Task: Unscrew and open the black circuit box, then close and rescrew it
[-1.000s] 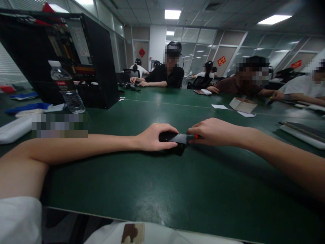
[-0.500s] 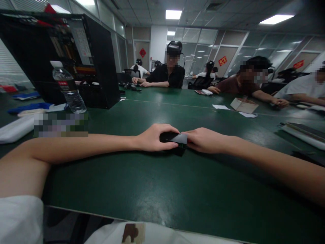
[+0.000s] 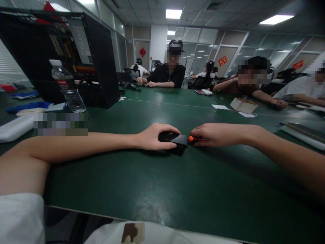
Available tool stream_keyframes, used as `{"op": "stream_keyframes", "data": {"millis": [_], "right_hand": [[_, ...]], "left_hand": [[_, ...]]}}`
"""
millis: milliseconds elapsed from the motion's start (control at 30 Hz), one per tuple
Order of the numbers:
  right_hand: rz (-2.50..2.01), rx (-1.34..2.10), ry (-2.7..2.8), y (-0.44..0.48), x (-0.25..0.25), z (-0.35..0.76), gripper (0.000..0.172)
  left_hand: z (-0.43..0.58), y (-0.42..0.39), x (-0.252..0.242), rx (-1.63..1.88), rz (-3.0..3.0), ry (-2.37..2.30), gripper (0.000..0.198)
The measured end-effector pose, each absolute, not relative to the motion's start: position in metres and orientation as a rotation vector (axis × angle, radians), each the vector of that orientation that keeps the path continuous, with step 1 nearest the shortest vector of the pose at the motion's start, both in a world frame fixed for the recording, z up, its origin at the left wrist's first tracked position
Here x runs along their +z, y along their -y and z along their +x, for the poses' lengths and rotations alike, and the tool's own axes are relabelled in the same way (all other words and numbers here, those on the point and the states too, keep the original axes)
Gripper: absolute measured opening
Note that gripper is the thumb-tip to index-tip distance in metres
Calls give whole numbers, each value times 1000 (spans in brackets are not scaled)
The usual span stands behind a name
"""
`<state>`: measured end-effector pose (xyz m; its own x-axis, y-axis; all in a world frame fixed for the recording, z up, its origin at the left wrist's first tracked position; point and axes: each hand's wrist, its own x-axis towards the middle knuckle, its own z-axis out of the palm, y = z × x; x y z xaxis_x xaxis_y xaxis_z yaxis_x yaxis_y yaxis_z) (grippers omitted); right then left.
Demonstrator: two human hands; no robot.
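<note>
A black stapler [image 3: 175, 138] with a greyish top rests on the green table [image 3: 157, 186] in front of me. My left hand [image 3: 154, 136] is wrapped round its left end, thumb on the near side and fingers on the far side. Just off the stapler's right end, my right hand [image 3: 207, 134] pinches a small orange-tipped piece [image 3: 191, 139]. Most of that piece is hidden by the fingers, and I cannot tell whether it touches the stapler.
At the left stand an open black computer case [image 3: 101, 64] and a water bottle [image 3: 68, 88]. Blue-and-white items [image 3: 27, 107] lie beside them. Further off are a small open box [image 3: 243, 105], white paper [image 3: 220, 106] and several seated people. A flat device [image 3: 304, 134] lies at right.
My right hand has drawn back to the right from the stapler's end, and the orange-tipped piece now shows in its fingers. My left hand has stayed on the stapler.
</note>
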<state>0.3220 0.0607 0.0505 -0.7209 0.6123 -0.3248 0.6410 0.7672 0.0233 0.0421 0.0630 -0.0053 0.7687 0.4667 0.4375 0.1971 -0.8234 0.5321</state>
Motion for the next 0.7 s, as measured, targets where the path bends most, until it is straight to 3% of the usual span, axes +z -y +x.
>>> {"op": "stream_keyframes", "data": {"millis": [100,267,433,700], "right_hand": [[934,-89,-2704,-59,56,321,30],[939,162,-2806,-51,63,316,25],[925,402,-2776,-41,61,309,25],[931,406,-2826,-50,38,305,26]], "left_hand": [[32,-80,-3,597,2474,-410,60],[23,-100,-3,571,2506,-506,46],[25,-97,-4,580,2476,-543,48],[24,-98,-6,591,2373,-588,55]]}}
